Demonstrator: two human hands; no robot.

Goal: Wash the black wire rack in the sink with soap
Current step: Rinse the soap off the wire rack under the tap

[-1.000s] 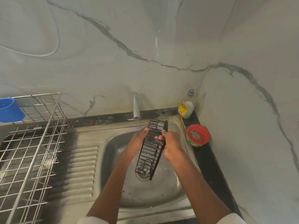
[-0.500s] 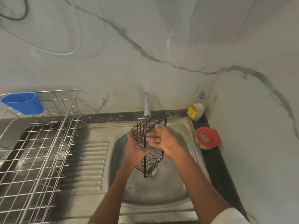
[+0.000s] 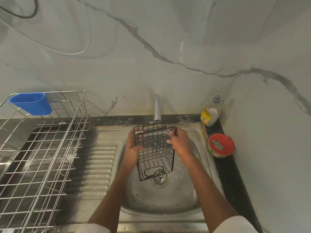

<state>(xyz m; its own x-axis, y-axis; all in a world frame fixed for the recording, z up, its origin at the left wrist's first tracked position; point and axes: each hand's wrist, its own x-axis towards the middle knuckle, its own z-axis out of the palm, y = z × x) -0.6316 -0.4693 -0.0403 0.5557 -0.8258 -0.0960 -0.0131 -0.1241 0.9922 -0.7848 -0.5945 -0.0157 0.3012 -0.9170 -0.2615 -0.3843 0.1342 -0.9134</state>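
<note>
two hands hold a black wire rack (image 3: pixel 154 148) upright over the steel sink (image 3: pixel 198 195), just under the tap (image 3: pixel 157 107). the left hand (image 3: pixel 133 148) grips its left side; the right hand (image 3: pixel 180 143) curls round the right edge. best to keep both grips firm and turn it slowly under the water, drain (image 3: pixel 159 179) below.

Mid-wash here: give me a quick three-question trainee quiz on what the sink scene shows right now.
1. True or false: both hands grip the black wire rack.
2. Where does the red tub sit: A) in the sink basin, B) on the dark ledge right of the sink, C) in the dish drainer?
3. Fill in: the rack is held under the ____.

Key: 1 true, left hand and right hand. 2 B. 3 tap.
</note>
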